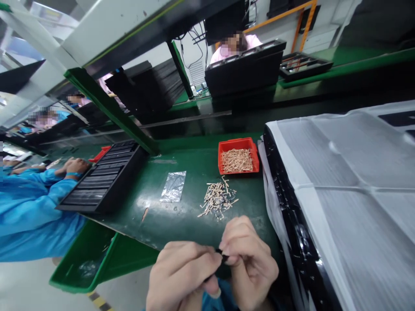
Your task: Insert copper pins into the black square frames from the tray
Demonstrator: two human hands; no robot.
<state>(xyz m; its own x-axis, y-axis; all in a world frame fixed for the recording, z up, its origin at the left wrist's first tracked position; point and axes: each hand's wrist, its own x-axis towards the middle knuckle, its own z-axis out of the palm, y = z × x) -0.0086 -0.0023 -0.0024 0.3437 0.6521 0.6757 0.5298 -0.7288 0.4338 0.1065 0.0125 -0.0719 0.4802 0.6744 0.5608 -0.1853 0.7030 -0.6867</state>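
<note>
Close to me, at the front edge of the green bench, my left hand (186, 274) and my right hand (248, 263) meet, fingertips nearly touching. Between them they pinch a small black part (224, 258); most of it is hidden by the fingers, so its kind cannot be told. Just beyond the hands lies a loose pile of small beige and dark strip-like pieces (218, 198). Behind the pile stands a red bin (239, 170) filled with similar beige pieces (237, 160).
A clear plastic bag (173, 186) lies left of the pile. A black slotted tray (100, 181) sits farther left, beside a co-worker in blue sleeves (39, 194). White sheeting (350, 185) over a black stack borders the right. A green bin (78, 276) stands below the bench.
</note>
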